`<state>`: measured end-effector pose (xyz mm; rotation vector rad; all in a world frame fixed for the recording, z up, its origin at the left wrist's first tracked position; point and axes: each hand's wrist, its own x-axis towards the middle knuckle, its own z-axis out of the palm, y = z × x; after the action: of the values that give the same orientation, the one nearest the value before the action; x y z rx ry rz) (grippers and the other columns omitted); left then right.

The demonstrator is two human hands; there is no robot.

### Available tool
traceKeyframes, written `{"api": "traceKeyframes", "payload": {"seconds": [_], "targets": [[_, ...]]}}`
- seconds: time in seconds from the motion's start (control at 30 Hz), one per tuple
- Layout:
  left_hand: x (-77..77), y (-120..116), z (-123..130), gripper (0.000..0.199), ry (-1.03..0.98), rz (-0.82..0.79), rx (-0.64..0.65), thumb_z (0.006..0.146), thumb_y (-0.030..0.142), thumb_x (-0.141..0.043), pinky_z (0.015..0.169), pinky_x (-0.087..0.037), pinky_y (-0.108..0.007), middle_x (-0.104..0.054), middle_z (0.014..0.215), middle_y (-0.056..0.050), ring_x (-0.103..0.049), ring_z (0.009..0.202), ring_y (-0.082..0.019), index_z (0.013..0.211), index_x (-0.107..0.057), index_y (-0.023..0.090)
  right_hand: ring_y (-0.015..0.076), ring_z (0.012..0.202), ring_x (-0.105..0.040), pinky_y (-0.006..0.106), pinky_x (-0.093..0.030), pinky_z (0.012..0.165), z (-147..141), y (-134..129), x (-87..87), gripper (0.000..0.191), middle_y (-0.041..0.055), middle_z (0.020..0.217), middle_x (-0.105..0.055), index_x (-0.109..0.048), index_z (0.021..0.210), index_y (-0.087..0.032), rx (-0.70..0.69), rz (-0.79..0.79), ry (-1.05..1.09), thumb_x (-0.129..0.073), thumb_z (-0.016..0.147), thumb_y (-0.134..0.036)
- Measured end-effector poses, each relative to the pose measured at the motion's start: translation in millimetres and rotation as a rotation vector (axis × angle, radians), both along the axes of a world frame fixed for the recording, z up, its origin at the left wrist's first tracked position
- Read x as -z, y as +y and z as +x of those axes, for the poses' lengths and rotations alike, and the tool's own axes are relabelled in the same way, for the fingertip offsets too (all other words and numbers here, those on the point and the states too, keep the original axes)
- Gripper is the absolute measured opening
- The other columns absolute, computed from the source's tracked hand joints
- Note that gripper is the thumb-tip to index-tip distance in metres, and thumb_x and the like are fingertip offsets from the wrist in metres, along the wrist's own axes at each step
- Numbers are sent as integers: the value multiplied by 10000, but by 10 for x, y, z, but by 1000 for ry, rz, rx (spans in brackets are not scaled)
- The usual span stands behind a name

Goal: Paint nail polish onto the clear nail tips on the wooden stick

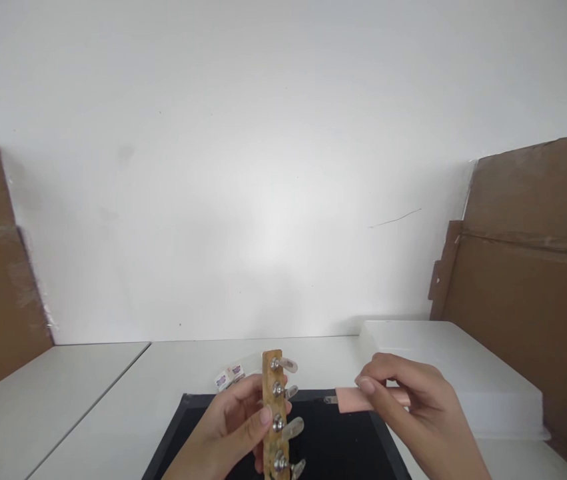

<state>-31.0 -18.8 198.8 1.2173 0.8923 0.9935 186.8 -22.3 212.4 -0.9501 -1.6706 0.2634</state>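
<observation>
My left hand point(236, 427) grips a narrow wooden strip point(269, 400) upright, thumb on its front and fingers behind. Along the strip runs a row of several round metal studs, each with a translucent, nail-shaped tip point(293, 427) sticking out to the right. To the right, my right hand point(413, 407) pinches a flat pink-handled tool point(353, 400) between thumb and fingers. The tool lies level, its small metallic end pointing left at the strip, with a gap between them. That end is too small to make out clearly.
Below the hands lies a black mat point(328, 440) on the white table point(103, 380). Small white printed packets point(228, 377) sit behind my left hand. A translucent white plastic bin point(463, 373) stands at right. Cardboard panels point(533, 280) flank both sides before a white wall.
</observation>
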Motion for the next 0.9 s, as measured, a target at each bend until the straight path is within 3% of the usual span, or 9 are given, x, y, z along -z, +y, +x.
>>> {"api": "traceKeyframes", "payload": {"seconds": [0.53, 0.9], "targets": [[-11, -1, -38, 433, 48, 17, -32, 724, 462, -589, 705, -470, -297, -624, 911, -43, -554, 671, -159, 1112, -606, 268, 124, 445, -450, 232, -344, 424, -22, -22, -27, 256, -17, 486, -498, -541, 573, -194, -16, 30, -22, -521, 826, -228], [-45, -12, -38, 394, 35, 3, -22, 721, 475, -590, 783, -453, -330, -650, 915, -52, -563, 696, -170, 1041, -643, 251, 121, 437, -471, 224, -348, 418, -56, -21, -22, 244, -12, 492, -528, -560, 572, -188, -40, 48, -46, -525, 812, -215]]}}
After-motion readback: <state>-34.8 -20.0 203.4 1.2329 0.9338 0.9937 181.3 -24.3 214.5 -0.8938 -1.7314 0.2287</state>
